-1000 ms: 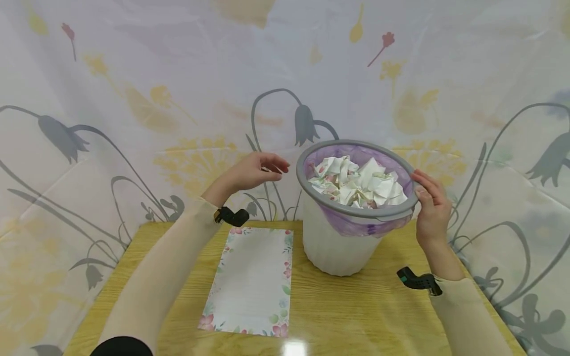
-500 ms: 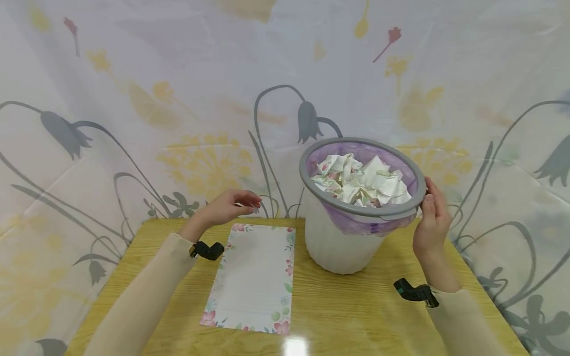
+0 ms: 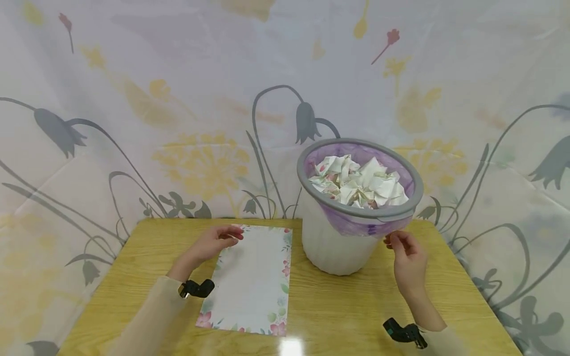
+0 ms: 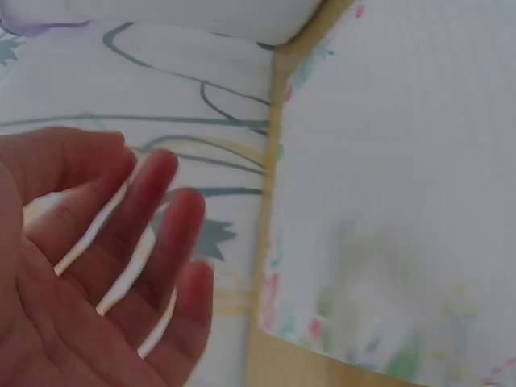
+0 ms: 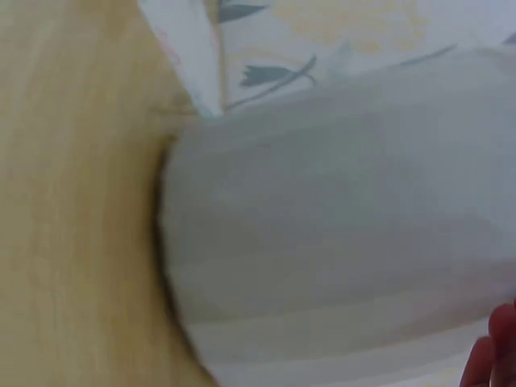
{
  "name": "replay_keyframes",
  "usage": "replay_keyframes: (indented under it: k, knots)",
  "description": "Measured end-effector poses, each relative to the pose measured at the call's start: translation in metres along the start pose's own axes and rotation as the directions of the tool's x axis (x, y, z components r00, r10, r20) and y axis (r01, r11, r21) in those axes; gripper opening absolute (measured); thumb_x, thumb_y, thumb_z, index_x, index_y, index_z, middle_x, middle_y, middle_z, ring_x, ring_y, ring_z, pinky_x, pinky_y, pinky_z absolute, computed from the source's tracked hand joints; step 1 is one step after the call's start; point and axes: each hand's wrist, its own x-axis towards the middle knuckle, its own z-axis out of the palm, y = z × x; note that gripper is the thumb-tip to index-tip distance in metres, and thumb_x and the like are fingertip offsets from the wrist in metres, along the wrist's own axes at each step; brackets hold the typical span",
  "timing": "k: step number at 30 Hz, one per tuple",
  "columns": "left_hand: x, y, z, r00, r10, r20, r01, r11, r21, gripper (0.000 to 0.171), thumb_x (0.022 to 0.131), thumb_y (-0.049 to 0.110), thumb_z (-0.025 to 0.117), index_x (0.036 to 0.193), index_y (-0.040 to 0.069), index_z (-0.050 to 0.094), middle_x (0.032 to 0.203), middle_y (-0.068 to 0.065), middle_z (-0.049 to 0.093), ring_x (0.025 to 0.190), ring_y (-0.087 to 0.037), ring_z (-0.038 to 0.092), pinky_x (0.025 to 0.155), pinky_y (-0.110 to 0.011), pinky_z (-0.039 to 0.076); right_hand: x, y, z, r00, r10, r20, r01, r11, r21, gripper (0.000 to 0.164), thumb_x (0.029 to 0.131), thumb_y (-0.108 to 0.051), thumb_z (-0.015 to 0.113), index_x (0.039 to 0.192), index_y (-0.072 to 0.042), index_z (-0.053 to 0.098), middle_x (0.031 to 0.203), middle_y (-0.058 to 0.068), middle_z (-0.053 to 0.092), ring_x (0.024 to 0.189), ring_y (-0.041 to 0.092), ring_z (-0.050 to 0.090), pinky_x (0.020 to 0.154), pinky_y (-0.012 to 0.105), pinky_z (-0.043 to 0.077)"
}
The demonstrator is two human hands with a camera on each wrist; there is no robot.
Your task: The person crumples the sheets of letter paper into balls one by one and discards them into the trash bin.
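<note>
A white waste bin (image 3: pixel 338 247) with a grey rim stands upright toward the back right of the table. Its purple liner bag (image 3: pixel 352 225) folds out below the rim, and crumpled flowered paper (image 3: pixel 356 180) fills it. My right hand (image 3: pixel 407 262) is beside the bin's right side, below the rim, with loosely bent fingers and nothing in them. Left of the bin lies a flat white sheet (image 3: pixel 254 282) with a flowered border. Over its upper left edge hovers my left hand (image 3: pixel 211 247), fingers relaxed and holding nothing, as the left wrist view also shows (image 4: pixel 121 258).
The wooden table (image 3: pixel 343 316) runs back to a flower-printed cloth backdrop (image 3: pixel 200 74). A small dark camera sits on each wrist, left camera (image 3: pixel 196 288) and right camera (image 3: pixel 404 332).
My right hand has let go of the bin's rim and dropped toward me. The left hand has come down and left from beside the rim to the sheet. The bin has stayed in place.
</note>
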Motion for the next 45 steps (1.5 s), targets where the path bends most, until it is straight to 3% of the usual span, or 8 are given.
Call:
replay_keyframes:
  k: [5,9,12,19,23,26,36,45]
  knots:
    - [-0.019,-0.02,0.009,0.982,-0.123,-0.145,0.132,0.99,0.055,0.029,0.098,0.006,0.061,0.122,-0.01,0.063,0.112,-0.021,0.068,0.099,-0.032,0.063,0.08,-0.034,0.053,-0.034,0.012,0.01,0.984,0.169,0.054,-0.164,0.983,-0.083,0.016,0.099,0.002,0.055,0.095,0.012,0.068,0.081,0.004,0.069,0.071,0.009,0.065,0.067,0.018,0.052]
    - [-0.032,-0.031,0.013,0.953,-0.21,-0.218,0.231,0.97,0.076,0.028,0.098,0.009,0.063,0.121,-0.006,0.065,0.11,-0.015,0.069,0.095,-0.026,0.062,0.077,-0.033,0.052,-0.057,0.02,0.022,0.942,0.307,0.132,-0.291,0.948,-0.129,0.016,0.1,-0.002,0.057,0.098,0.009,0.069,0.084,0.015,0.068,0.073,0.014,0.065,0.068,0.023,0.054]
    - [-0.037,-0.039,0.016,0.947,-0.23,-0.225,0.254,0.964,0.084,0.028,0.097,0.008,0.065,0.122,-0.004,0.066,0.111,-0.013,0.069,0.097,-0.026,0.062,0.078,-0.032,0.052,-0.068,0.021,0.033,0.904,0.374,0.209,-0.344,0.924,-0.167,0.015,0.099,-0.004,0.059,0.095,0.008,0.068,0.082,0.018,0.066,0.073,0.018,0.063,0.068,0.027,0.053]
    - [-0.044,-0.053,0.016,0.942,-0.239,-0.235,0.266,0.96,0.09,0.031,0.089,0.001,0.072,0.119,-0.003,0.066,0.107,-0.01,0.067,0.093,-0.023,0.058,0.077,-0.028,0.05,-0.087,0.02,0.062,0.767,0.51,0.389,-0.445,0.86,-0.251,0.019,0.097,-0.006,0.062,0.107,0.009,0.069,0.093,0.016,0.071,0.082,0.022,0.066,0.068,0.027,0.053]
    - [-0.045,-0.059,0.016,0.934,-0.26,-0.246,0.282,0.958,0.059,0.037,0.08,-0.005,0.078,0.116,-0.003,0.068,0.101,-0.009,0.064,0.089,-0.022,0.056,0.074,-0.026,0.048,-0.094,0.026,0.076,0.671,0.507,0.542,-0.464,0.856,-0.227,0.033,0.1,-0.006,0.058,0.125,0.015,0.058,0.113,0.024,0.068,0.098,0.03,0.068,0.076,0.028,0.055]
    - [-0.043,-0.06,0.018,0.933,-0.268,-0.239,0.292,0.954,0.07,0.039,0.078,-0.005,0.081,0.114,-0.002,0.069,0.098,-0.007,0.062,0.086,-0.021,0.054,0.072,-0.027,0.047,-0.097,0.03,0.085,0.634,0.477,0.609,-0.451,0.868,-0.21,0.039,0.1,-0.005,0.056,0.13,0.02,0.051,0.118,0.029,0.065,0.104,0.036,0.066,0.08,0.031,0.056]
    - [-0.033,-0.059,0.023,0.92,-0.305,-0.248,0.348,0.924,0.156,0.062,0.073,0.001,0.087,0.129,-0.003,0.059,0.103,-0.01,0.052,0.091,-0.025,0.047,0.075,-0.033,0.042,-0.095,0.032,0.119,0.651,0.455,0.607,-0.38,0.888,-0.259,0.047,0.097,-0.007,0.06,0.136,0.017,0.047,0.121,0.025,0.066,0.112,0.037,0.063,0.084,0.035,0.056]
    - [-0.033,-0.049,0.025,0.931,-0.28,-0.233,0.329,0.92,0.212,0.069,0.072,0.007,0.09,0.129,-0.007,0.054,0.105,-0.012,0.049,0.089,-0.025,0.045,0.073,-0.035,0.039,-0.097,0.035,0.141,0.668,0.463,0.583,-0.35,0.887,-0.302,0.047,0.093,-0.011,0.064,0.133,0.012,0.054,0.117,0.019,0.069,0.109,0.034,0.063,0.085,0.032,0.053]
